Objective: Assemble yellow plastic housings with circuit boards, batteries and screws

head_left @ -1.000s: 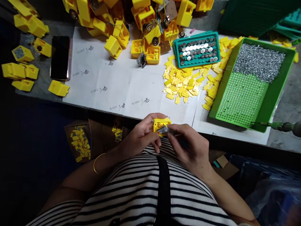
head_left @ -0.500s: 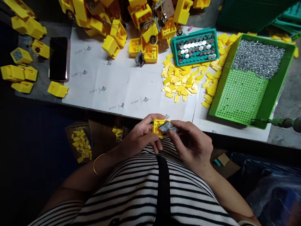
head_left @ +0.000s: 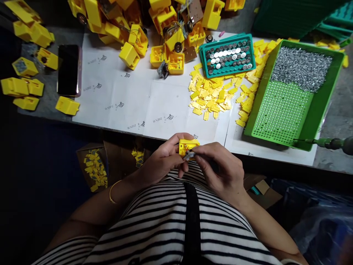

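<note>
My left hand (head_left: 168,156) is closed round a small yellow plastic housing (head_left: 190,142), held in front of my body just off the table's edge. The housing's open side faces up, and small parts show inside it. Between the thumb and fingers of my right hand (head_left: 220,162) is a small grey panel (head_left: 189,156), tilted at the housing's near side. Fingers of the right hand hide part of both pieces. Whether the panel touches the housing I cannot tell.
A pile of yellow housings (head_left: 132,40) lies at the back. Button cells fill a teal tray (head_left: 228,71) beside loose yellow covers (head_left: 211,95). A green basket (head_left: 278,129) holds screws; a screwdriver (head_left: 328,142) reaches over its edge. A phone (head_left: 68,70) lies left.
My right hand has moved slightly left and tipped the grey panel from lying over the housing to a steeper tilt at its near side. More of the housing's inside shows.
</note>
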